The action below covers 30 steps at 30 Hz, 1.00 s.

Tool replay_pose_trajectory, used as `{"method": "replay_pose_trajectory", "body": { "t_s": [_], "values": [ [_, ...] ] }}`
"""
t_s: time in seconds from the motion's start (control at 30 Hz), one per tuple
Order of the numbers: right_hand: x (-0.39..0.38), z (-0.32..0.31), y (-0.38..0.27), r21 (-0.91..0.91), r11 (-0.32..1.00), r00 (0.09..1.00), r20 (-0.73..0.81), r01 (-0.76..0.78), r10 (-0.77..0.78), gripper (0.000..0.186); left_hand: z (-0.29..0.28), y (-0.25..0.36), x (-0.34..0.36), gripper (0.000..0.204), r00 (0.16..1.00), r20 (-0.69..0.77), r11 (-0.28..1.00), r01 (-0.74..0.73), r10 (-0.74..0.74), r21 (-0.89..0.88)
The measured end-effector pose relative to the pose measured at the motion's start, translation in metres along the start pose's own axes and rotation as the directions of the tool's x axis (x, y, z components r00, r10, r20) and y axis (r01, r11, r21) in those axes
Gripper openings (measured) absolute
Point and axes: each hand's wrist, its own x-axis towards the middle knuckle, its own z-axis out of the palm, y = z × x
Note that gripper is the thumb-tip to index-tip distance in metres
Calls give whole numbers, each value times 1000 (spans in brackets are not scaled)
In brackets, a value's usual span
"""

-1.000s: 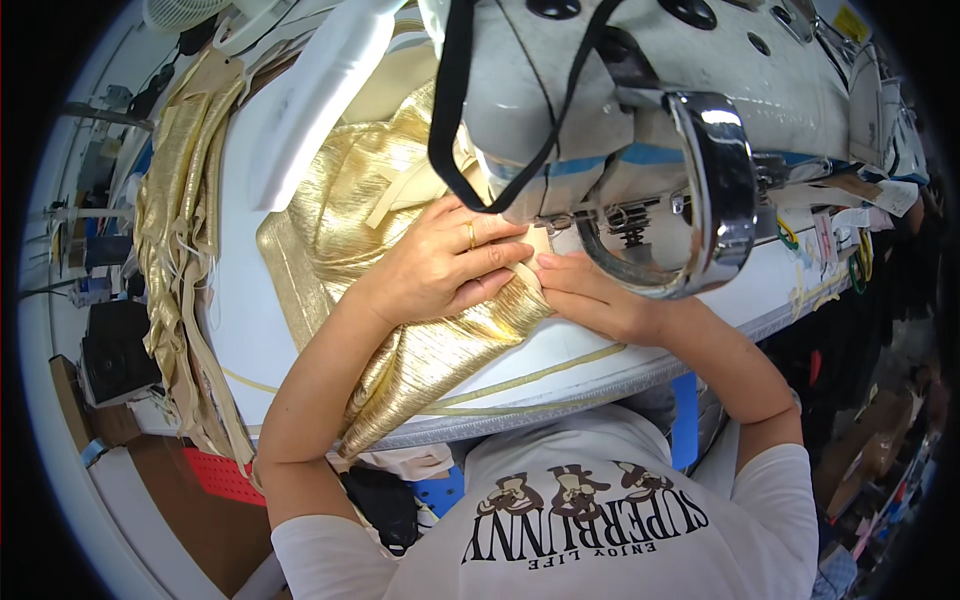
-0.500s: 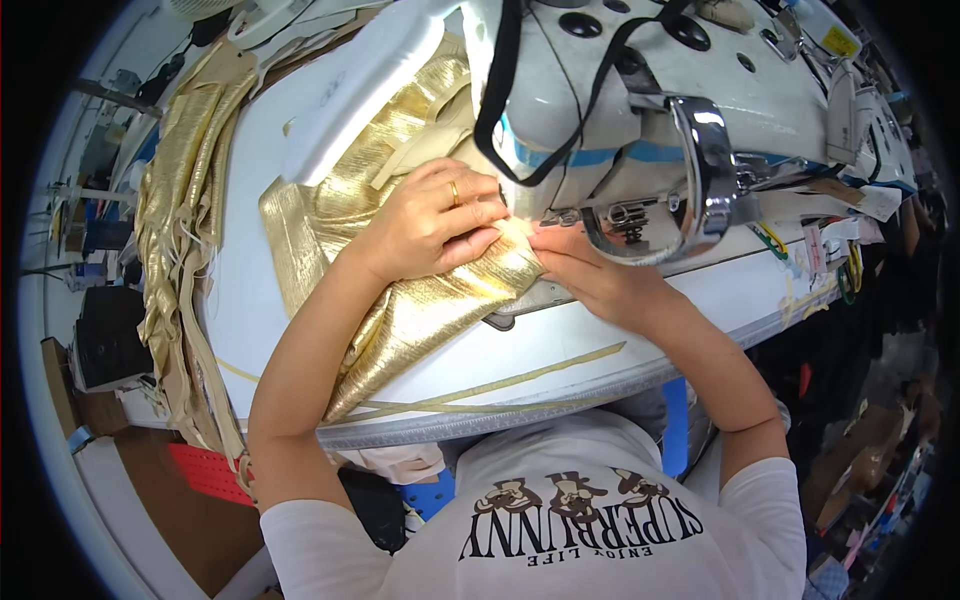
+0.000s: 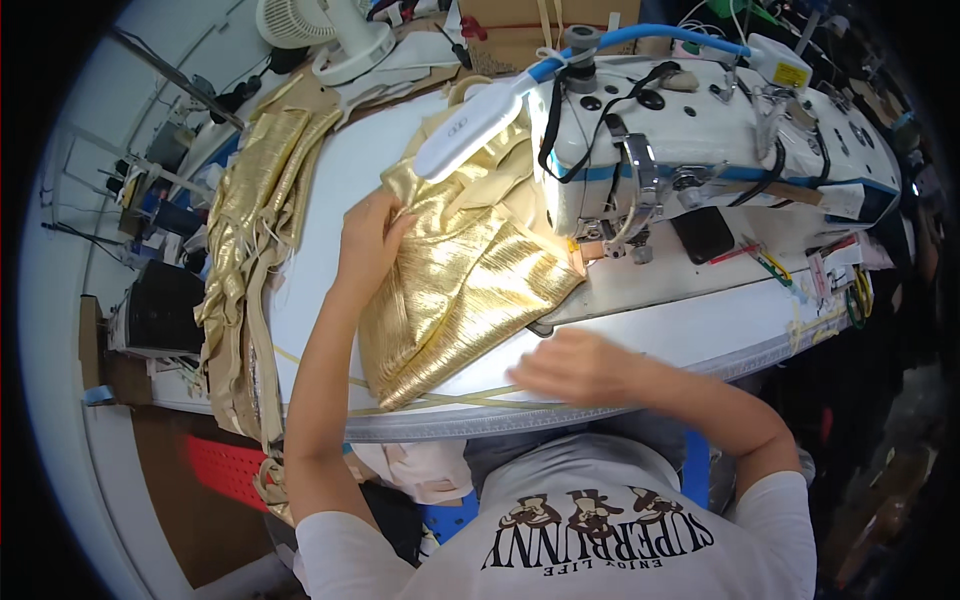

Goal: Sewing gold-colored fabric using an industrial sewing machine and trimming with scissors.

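A white short-sleeved T-shirt (image 3: pixel 560 530) is worn. Its front is printed with dark lettering and small cartoon figures. Both forearms are left bare.

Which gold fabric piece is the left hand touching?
The left hand rests on the wide, shiny gold fabric piece beside the white sewing machine, not the narrow gold strips stacked at the table's left edge.

Pretty cramped workshop corner: a white worktable (image 3: pixel 330 190) with a curved front edge fills most of the space, a small white desk fan (image 3: pixel 320 25) and a cardboard box (image 3: pixel 545 20) parked at its far end. Bright, even light overhead, and a red perforated panel (image 3: pixel 225 470) sits under the table on the left.
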Motion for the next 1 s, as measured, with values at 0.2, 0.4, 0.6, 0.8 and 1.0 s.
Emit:
{"method": "replay_pose_trajectory", "body": {
  "t_s": [0.2,0.4,0.6,0.8,1.0],
  "values": [
    [57,61,-18,39,985,967,199,-169,158,22,-61,61,-15,17,747,-258,776,-505,612,378],
    [45,107,-1,741,586,872,1,-329,489,38,-107,166,-116,20,640,435,728,-684,633,-54],
    [1,26,-65,680,429,690,158,-595,706,71,-44,131,-199,25,712,617,930,-357,334,-91],
    [-43,-17,-73,-80,626,630,-53,-776,775,85,-55,170,-154,31,733,435,851,-477,523,-220],
    [-44,-14,-65,-51,899,897,65,-435,438,42,38,194,-76,30,884,172,877,-372,435,-304]
  ]
}}
